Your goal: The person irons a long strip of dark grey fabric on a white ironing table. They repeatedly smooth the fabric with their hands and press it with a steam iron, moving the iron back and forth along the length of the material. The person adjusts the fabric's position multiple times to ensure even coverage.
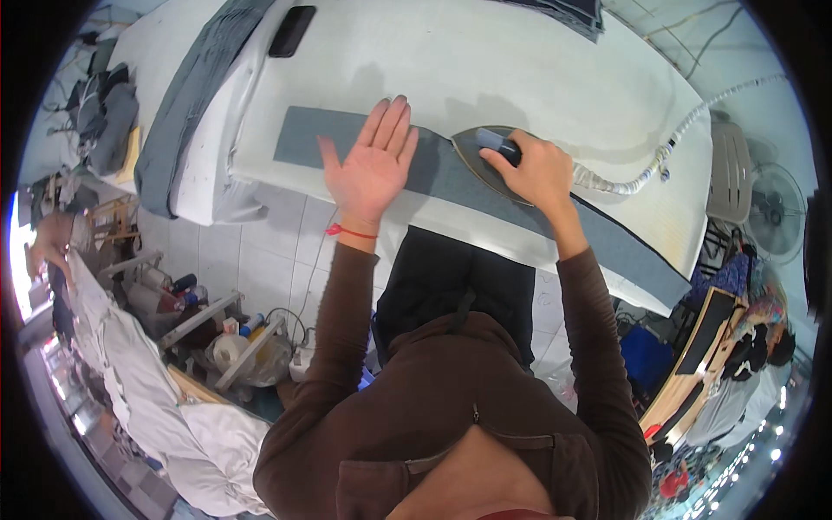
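A long strip of grey-blue fabric (pixel 451 173) lies along the near edge of the white ironing table (pixel 364 48). On its middle rests an iron (pixel 472 160), pointed toward the left, with a wrapped cord (pixel 620 184) trailing off to the right. My right hand (pixel 539 169) is closed around the iron's dark handle. Above the strip's left part, my left hand (pixel 373 169) is turned palm up with its fingers stretched out and nothing in it. A red string circles that wrist.
A black phone (pixel 292 31) lies at the table's far left. Folded grey fabric (pixel 195 95) drapes over the left edge, and a dark stack (pixel 563 13) sits at the far side. On the right stand a plastic chair (pixel 730 173) and a fan (pixel 774 212).
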